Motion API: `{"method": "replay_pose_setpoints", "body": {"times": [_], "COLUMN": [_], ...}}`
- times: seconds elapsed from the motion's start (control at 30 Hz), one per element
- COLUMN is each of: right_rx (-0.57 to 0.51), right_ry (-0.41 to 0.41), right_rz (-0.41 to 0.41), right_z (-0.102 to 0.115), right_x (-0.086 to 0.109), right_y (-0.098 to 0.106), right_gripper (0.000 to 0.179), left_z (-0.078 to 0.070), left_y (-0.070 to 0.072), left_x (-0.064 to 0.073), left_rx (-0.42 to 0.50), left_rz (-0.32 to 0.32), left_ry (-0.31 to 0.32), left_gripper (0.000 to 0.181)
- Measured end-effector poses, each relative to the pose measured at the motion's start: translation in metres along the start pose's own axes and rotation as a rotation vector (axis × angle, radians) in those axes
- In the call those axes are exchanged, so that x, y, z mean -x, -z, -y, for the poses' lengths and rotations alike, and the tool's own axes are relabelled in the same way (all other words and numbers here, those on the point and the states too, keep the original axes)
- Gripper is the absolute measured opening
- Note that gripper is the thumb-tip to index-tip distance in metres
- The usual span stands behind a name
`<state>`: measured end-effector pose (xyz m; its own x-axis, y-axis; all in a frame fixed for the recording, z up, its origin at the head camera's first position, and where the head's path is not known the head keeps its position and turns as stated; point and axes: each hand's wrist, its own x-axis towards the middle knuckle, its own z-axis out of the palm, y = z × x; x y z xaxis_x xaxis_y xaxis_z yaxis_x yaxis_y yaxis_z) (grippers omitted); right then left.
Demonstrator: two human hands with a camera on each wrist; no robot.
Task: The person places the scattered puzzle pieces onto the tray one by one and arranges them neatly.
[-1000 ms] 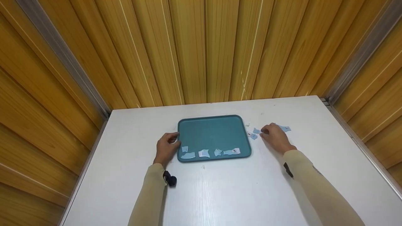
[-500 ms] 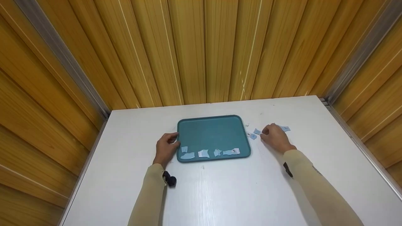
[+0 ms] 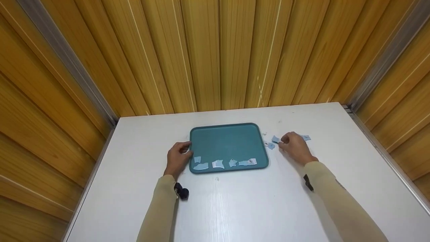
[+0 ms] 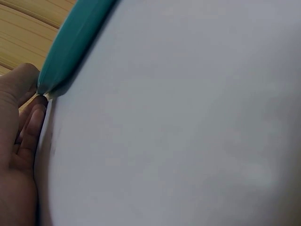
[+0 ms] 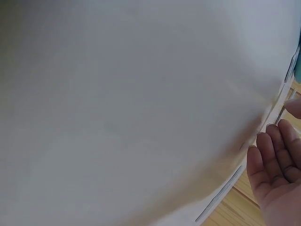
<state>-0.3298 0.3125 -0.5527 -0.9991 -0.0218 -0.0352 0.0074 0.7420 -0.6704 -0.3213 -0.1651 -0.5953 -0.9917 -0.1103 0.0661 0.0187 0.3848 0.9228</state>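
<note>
My left hand (image 3: 178, 158) rests at the left rim of a teal tray (image 3: 228, 143); finger and thumb tips touch it, with relaxed fingers. In the left wrist view those fingertips meet the tray's edge (image 4: 75, 47). On the right, my right hand (image 3: 295, 148) pinches a small light-blue torn paper piece (image 3: 275, 138), which is tilted up a little. Just beside it lies another paper piece (image 3: 271, 146). A longer paper piece (image 3: 305, 137) is partly hidden behind the hand. In the right wrist view, the fingers (image 5: 268, 150) are curved.
Several torn paper pieces lie along the tray's near edge, among them a notched piece (image 3: 218, 164), a long piece (image 3: 248, 162) and a small piece (image 3: 198, 159). The white table (image 3: 235, 208) meets wood-patterned walls (image 3: 215, 53) at the back and sides.
The paper piece at the right hand's fingertips has turned and tilted up slightly. My left hand, the tray and the pieces on it have stayed in place.
</note>
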Motion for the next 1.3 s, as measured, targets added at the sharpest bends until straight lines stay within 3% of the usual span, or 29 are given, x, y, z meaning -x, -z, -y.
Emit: {"method": "replay_pose_setpoints", "body": {"times": [0.47,0.9,1.3], "right_rx": [-0.001,-0.004,-0.021], "right_ry": [0.172,0.205,0.299], "right_rz": [-0.061,0.003,0.044], "right_z": [0.017,0.055,0.089], "right_x": [0.004,0.001,0.006], "right_y": [-0.013,-0.033,-0.056], "right_gripper": [0.028,0.026,0.024], "left_z": [0.002,0.002,0.000], "left_y": [0.000,0.000,0.000], "left_x": [-0.001,-0.002,-0.001], "left_rx": [-0.010,-0.013,0.003], "left_rz": [-0.005,-0.008,-0.006], "left_ry": [-0.035,-0.041,-0.020], "left_gripper": [0.040,0.040,0.041]}}
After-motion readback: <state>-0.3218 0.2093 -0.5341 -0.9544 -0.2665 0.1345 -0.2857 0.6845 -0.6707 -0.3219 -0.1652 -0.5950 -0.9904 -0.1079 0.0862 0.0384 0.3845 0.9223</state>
